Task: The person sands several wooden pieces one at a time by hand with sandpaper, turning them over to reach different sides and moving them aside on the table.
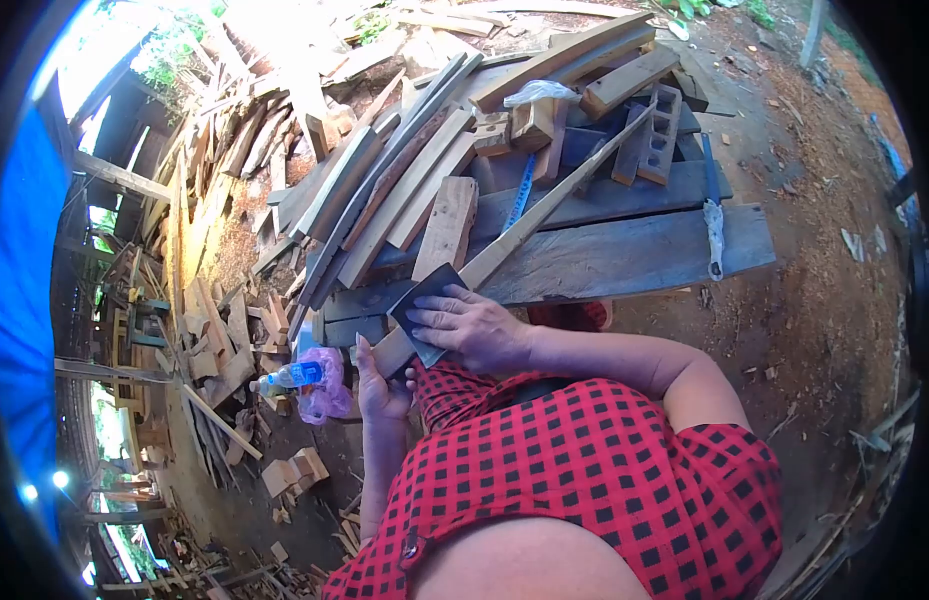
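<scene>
A long narrow wooden strip (524, 228) slants from my lap up across the plank bench. My left hand (386, 392) is wrapped around its near end, thumb up and the other fingers mostly hidden beneath. My right hand (474, 325) presses a dark sheet of sandpaper (424, 292) over the strip, its fingers laid across the sheet. The thumb of the right hand is out of sight. A short wooden block (447, 222) lies on the bench just beyond the sandpaper.
The plank bench (624, 262) bears stacked boards (399, 165), a block with several holes (660, 135), a blue ruler (523, 190) and a tool with a wrapped handle (714, 240). Left of me are a water bottle (289, 377) and a pink plastic bag (327, 390). Wood scraps (294, 472) litter the ground.
</scene>
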`<state>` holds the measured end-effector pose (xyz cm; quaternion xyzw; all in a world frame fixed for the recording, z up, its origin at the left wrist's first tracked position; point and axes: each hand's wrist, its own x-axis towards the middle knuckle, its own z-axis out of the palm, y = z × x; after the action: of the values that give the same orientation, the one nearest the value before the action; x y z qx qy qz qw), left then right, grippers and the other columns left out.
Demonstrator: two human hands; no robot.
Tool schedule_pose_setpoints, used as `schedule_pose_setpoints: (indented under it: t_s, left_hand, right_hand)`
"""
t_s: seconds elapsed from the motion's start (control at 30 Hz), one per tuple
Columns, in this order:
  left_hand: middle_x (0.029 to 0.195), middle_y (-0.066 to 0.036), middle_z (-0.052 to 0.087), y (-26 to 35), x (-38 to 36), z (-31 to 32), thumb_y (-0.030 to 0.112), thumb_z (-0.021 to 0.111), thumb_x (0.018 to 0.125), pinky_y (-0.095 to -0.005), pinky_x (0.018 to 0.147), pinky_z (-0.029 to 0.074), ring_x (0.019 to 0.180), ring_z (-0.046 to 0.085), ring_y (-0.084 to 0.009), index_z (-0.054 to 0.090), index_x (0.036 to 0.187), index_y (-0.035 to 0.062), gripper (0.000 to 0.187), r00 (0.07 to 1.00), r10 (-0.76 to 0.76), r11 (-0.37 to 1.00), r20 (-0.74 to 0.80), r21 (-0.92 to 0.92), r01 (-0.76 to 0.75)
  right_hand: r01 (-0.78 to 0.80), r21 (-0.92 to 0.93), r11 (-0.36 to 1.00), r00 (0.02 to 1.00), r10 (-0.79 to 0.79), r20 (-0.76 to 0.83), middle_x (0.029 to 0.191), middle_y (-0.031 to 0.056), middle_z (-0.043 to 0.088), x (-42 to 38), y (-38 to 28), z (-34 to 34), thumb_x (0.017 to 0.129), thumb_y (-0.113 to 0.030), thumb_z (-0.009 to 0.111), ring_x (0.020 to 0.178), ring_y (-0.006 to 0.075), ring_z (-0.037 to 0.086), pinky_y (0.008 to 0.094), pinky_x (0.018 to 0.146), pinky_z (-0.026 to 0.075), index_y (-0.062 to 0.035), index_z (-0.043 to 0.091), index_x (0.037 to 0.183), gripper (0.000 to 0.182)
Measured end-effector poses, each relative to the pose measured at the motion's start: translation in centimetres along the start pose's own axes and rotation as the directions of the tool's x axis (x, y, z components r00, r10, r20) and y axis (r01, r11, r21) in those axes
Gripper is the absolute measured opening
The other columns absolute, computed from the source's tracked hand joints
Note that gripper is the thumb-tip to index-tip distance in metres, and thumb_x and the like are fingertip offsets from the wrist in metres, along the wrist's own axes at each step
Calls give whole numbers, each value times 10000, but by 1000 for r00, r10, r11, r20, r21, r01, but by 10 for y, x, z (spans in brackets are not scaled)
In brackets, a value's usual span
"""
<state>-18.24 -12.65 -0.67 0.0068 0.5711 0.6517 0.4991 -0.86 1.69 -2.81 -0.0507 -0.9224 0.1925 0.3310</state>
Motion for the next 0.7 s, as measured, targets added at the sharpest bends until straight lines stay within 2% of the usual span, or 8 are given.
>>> schedule_pose_setpoints:
  t_s: [0.07, 0.17, 0.23, 0.37, 0.5, 0.6, 0.63, 0.7]
  left_hand:
    - [827, -59, 632, 2, -1, -2, 684, 568, 792, -240, 396, 447, 525, 574, -160, 572, 1068, 116, 631, 998, -19, 1000, -57, 3, 19]
    - [836, -58, 632, 1, 6, -12, 676, 576, 791, -240, 396, 447, 524, 574, -164, 573, 1066, 125, 616, 999, -36, 999, 14, -11, 36]
    - [841, -56, 631, 0, 6, -9, 676, 578, 790, -241, 397, 448, 524, 573, -166, 572, 1066, 131, 611, 999, -42, 999, -24, -15, 42]
    - [851, -51, 625, -4, 6, -9, 675, 581, 788, -243, 401, 448, 526, 571, -172, 567, 1064, 148, 595, 996, -63, 998, -65, -20, 62]
    - [804, -53, 632, -7, -1, 1, 611, 578, 832, -224, 371, 415, 499, 548, -151, 597, 1019, 126, 520, 995, -14, 999, -95, -36, 10]
    - [810, -49, 630, -5, -1, 0, 610, 593, 821, -229, 373, 408, 494, 540, -156, 596, 1018, 129, 520, 997, -8, 999, -71, -32, 6]
    - [829, -49, 631, -3, -2, 1, 599, 593, 828, -233, 384, 415, 520, 552, -158, 589, 1035, 128, 514, 997, -20, 999, -69, -26, 19]
    - [848, -49, 631, -1, -3, 1, 587, 592, 835, -238, 395, 421, 547, 564, -160, 583, 1051, 127, 508, 997, -36, 999, -62, -11, 35]
  right_hand:
    - [11, -52, 999, 999, -9, 36, 1333, 96, 530, -7, 18, -5, 799, -172, 596, 1249, 263, 489, 507, 1089, 300, -163, 598, 1222, 422]
    - [-191, -41, 981, 965, 180, -191, 1128, 124, 645, -27, 83, -56, 733, -68, 632, 1101, 293, 595, 393, 950, 462, -74, 667, 1036, 304]
    - [-291, -129, 948, 868, 205, -453, 1038, 125, 674, -53, 151, -83, 719, -102, 699, 1036, 281, 630, 379, 925, 481, -49, 700, 940, 228]
    - [-713, 28, 701, 581, 612, -537, 1256, 161, 576, -103, 252, -129, 838, -217, 639, 1212, 285, 513, 363, 1029, 393, -51, 669, 1093, 305]
    - [-763, -140, 631, 576, 565, -590, 1235, 172, 586, -93, 249, -109, 838, -198, 629, 1202, 297, 517, 374, 1030, 393, -39, 668, 1082, 294]
    - [-355, -149, 923, 854, 255, -454, 904, 159, 634, -42, 146, -77, 752, -81, 606, 890, 331, 610, 399, 796, 483, -24, 664, 863, 138]
    - [-264, -120, 957, 871, 183, -456, 912, 154, 636, -28, 103, -58, 744, -52, 584, 904, 334, 607, 398, 804, 475, -28, 657, 909, 182]
    - [-180, -53, 982, 970, 169, -173, 1189, 152, 612, -19, 42, -26, 735, -85, 636, 1171, 316, 543, 445, 1027, 385, -64, 646, 1111, 377]
